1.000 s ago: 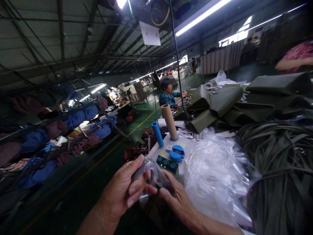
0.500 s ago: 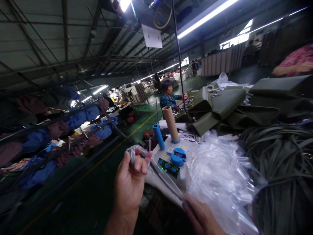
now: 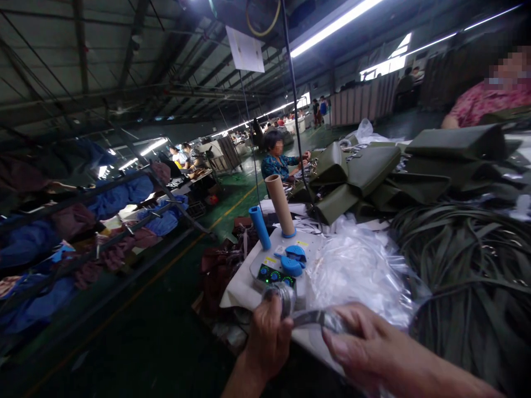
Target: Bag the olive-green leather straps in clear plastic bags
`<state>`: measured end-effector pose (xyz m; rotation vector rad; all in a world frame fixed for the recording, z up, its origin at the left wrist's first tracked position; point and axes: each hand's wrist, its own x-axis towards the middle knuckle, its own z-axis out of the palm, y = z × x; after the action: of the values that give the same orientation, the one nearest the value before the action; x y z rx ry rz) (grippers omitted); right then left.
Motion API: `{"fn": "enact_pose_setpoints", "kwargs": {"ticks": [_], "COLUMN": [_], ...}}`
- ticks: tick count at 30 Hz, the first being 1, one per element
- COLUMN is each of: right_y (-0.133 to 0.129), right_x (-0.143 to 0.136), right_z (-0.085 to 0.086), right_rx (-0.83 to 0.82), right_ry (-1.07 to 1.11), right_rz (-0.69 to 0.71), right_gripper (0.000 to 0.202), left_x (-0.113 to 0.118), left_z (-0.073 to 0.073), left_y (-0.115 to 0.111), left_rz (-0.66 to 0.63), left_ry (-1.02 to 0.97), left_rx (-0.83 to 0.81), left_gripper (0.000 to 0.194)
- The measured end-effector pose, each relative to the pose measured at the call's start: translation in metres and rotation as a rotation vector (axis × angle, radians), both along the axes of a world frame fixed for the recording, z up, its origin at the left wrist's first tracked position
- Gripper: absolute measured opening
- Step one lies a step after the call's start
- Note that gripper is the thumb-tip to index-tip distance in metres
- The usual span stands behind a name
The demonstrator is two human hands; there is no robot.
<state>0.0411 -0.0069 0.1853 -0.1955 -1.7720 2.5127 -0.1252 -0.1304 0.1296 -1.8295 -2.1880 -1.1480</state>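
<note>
My left hand (image 3: 269, 331) is closed around one end of a dark strap (image 3: 307, 318), where shiny clear plastic is bunched or coiled over it. My right hand (image 3: 360, 342) grips the same strap a short way to the right, fingers wrapped round it. Between the hands the strap bows in a short curve. Just beyond them sits a light grey winding machine (image 3: 258, 264) with a lit knob panel (image 3: 276, 275), a blue two-part holder (image 3: 293, 261), a blue post (image 3: 260, 228) and an upright cardboard tube (image 3: 280, 205).
Crumpled clear plastic (image 3: 352, 265) lies right of the machine, beside a heap of dark green straps (image 3: 456, 276). Green bags (image 3: 373, 171) are piled behind. A person (image 3: 277, 160) works across the table, another (image 3: 489, 99) at far right. A rack (image 3: 166, 193) with hanging cloth pieces stands left.
My left hand has moved right and down, closing on the plastic-wrapped strap end. My right hand has risen towards it, and the stretched strap now bends between them. The view has shifted slightly.
</note>
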Motion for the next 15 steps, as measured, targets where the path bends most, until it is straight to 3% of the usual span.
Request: {"fn": "enact_pose_setpoints", "kwargs": {"ticks": [2, 4, 6, 8, 10, 12, 13, 15], "right_y": [0.027, 0.053, 0.067, 0.065, 0.046, 0.016, 0.000, -0.026], "right_x": [-0.010, -0.023, -0.036, -0.046, -0.052, -0.053, -0.051, -0.044], "right_z": [0.001, -0.007, -0.024, -0.046, -0.070, -0.090, -0.098, -0.110], "right_rx": [0.148, 0.406, 0.531, 0.457, 0.336, 0.251, 0.193, 0.097], "right_ry": [-0.022, -0.026, 0.009, 0.027, 0.006, -0.034, -0.060, -0.113], "right_rz": [-0.079, -0.121, -0.101, -0.027, 0.097, 0.199, 0.218, 0.109], "right_gripper": [0.045, 0.044, 0.041, 0.043, 0.052, 0.063, 0.066, 0.064], "left_x": [0.015, 0.028, 0.036, 0.037, 0.031, 0.021, 0.014, 0.002], "left_z": [-0.011, -0.009, 0.004, 0.025, 0.047, 0.067, 0.076, 0.091], "left_y": [-0.010, -0.019, -0.024, -0.024, -0.021, -0.017, -0.015, -0.012], "left_rz": [-0.068, -0.044, -0.002, 0.011, 0.079, 0.176, 0.210, 0.226], "left_ry": [0.002, -0.160, -0.514, -0.938, -1.296, -1.550, -1.638, -1.721], "left_rx": [0.010, -0.106, -0.304, -0.392, -0.294, -0.090, 0.022, 0.244], "left_gripper": [0.048, 0.047, 0.049, 0.054, 0.055, 0.051, 0.048, 0.044]}}
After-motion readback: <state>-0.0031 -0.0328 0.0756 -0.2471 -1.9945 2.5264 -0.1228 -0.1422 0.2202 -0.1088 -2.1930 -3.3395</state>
